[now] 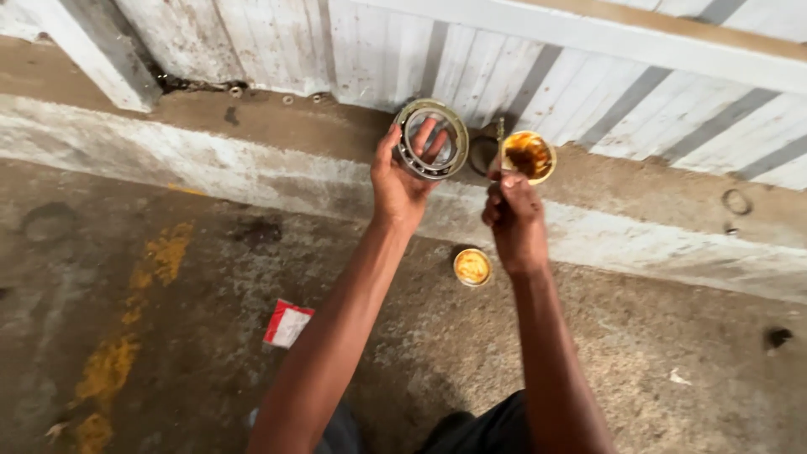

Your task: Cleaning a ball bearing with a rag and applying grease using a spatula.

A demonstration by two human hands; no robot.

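A person is holding a bearing up beside an open tin of grease.

The left hand [402, 181] is gripping the round metal bearing [431, 139], its fingers [423, 134] hooked through the middle so the ring of rollers is facing the person, raised above the concrete ledge [210, 168]. The right hand [514, 220] is clenching around a thin stick [501, 143], whose tip is pointing up just beside the tin [529, 156] of brownish-orange grease sitting on the ledge, close at hand for dipping. A yellow-lined lid [472, 266] is lying face up on the floor [168, 353] below, near a small red and white packet [287, 324].
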